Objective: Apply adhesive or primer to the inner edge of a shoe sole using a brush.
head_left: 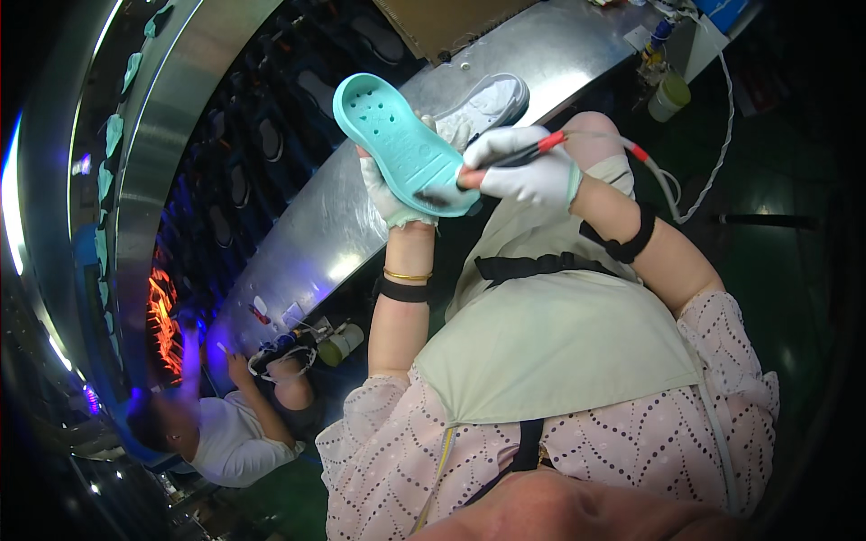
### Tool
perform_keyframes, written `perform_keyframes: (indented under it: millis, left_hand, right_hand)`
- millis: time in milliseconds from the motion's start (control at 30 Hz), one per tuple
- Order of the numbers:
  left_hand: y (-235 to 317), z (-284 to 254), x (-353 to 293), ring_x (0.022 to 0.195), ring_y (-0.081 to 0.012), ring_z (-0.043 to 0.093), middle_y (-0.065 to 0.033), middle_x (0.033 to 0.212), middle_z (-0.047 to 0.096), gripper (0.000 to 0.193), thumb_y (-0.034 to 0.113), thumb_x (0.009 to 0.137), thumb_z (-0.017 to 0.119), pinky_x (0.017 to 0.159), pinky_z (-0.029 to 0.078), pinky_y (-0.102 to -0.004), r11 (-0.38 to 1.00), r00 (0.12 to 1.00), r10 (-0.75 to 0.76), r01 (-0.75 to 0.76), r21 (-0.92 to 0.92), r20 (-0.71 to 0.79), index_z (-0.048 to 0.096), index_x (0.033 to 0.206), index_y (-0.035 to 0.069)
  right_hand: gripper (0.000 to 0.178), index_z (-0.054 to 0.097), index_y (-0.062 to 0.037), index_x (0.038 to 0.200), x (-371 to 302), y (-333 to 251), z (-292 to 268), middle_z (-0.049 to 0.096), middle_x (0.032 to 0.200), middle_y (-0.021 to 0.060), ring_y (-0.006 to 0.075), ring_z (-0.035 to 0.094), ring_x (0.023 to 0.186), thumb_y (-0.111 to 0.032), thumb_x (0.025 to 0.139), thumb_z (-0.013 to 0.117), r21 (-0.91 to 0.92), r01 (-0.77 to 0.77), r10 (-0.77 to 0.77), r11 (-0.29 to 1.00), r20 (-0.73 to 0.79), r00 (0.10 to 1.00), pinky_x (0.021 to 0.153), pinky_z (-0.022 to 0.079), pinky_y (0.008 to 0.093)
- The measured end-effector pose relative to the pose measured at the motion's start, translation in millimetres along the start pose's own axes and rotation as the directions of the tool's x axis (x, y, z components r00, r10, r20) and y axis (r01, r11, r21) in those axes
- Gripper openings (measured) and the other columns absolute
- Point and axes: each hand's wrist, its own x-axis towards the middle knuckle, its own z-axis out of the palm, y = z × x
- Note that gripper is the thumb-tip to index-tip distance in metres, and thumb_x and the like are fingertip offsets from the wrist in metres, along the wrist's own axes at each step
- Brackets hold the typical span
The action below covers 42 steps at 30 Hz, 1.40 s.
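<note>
My left hand (pixel 388 197), in a white glove with bare fingertips, holds a turquoise shoe sole (pixel 397 144) from beneath and along its edge. Small holes dot the sole's far end. My right hand (pixel 534 176), gloved the same way, is closed around a glue brush (pixel 523 155) with a black handle and a red band, fed by a thin hose. Dark bristles lie against the near end of the sole, inside its rim. Just behind, a shoe upper (pixel 487 106) in white and grey rests on the metal bench.
The metal bench (pixel 307 225) runs diagonally before me, alongside a conveyor (pixel 239 185) carrying dark shoe parts. A yellow-green pot (pixel 669 97) stands at the upper right near a looping white hose (pixel 722 117). Another person (pixel 239 433) works at the lower left by an orange glow.
</note>
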Motion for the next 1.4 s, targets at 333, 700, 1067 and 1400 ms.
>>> perform_keyframes:
  millis: [333, 700, 1067, 1400]
  left_hand:
    - [-28, 16, -7, 0.127, -0.0380, 0.037, -0.0176, 0.138, 0.039, 0.071, 0.058, 0.088, 0.036, 0.106, 0.031, -0.0498, 0.903, 0.963, 0.188, -0.093, 0.419, -0.191, 0.034, 0.140, 0.009]
    - [-12, 19, -4, 0.116, -0.0371, 0.050, -0.0201, 0.132, 0.046, 0.075, 0.062, 0.087, 0.036, 0.097, 0.043, -0.0476, 0.965, 0.989, 0.025, 0.014, 0.261, -0.147, 0.037, 0.137, 0.006]
    - [15, 22, 1, 0.120, -0.0416, 0.044, -0.0248, 0.135, 0.040, 0.077, 0.058, 0.087, 0.042, 0.102, 0.036, -0.0533, 0.984, 0.980, -0.140, 0.153, 0.087, -0.144, 0.036, 0.134, -0.002]
    - [32, 15, 5, 0.104, -0.0300, 0.059, -0.0194, 0.120, 0.056, 0.060, 0.047, 0.094, 0.035, 0.089, 0.049, -0.0393, 0.870, 0.929, -0.247, 0.338, 0.360, -0.275, 0.047, 0.126, -0.001]
  right_hand:
    - [0.006, 0.063, -0.0025, 0.083, 1, 16, 11, 0.063, 0.087, 0.0020, 0.0099, 0.059, 0.084, -0.001, 0.079, 0.067, -0.458, 0.554, -0.596, 0.695, 0.062, 0.800, 0.077, 0.047, 0.0261]
    - [0.011, 0.065, -0.0043, 0.083, 11, 31, 8, 0.061, 0.076, -0.0005, 0.0077, 0.057, 0.072, -0.010, 0.078, 0.072, -0.308, 0.557, -0.577, 0.772, 0.029, 0.816, 0.066, 0.046, 0.0248]
    - [0.010, 0.066, -0.0032, 0.085, -8, 37, 25, 0.067, 0.085, 0.0036, 0.0097, 0.061, 0.082, -0.004, 0.076, 0.071, 0.032, 0.409, -0.411, 0.912, 0.074, 0.909, 0.078, 0.048, 0.0266]
    - [0.025, 0.064, -0.0048, 0.093, 16, 20, 6, 0.063, 0.086, 0.0023, 0.0103, 0.060, 0.080, -0.005, 0.071, 0.076, -0.239, 0.400, -0.383, 0.885, 0.116, 0.916, 0.073, 0.048, 0.0235]
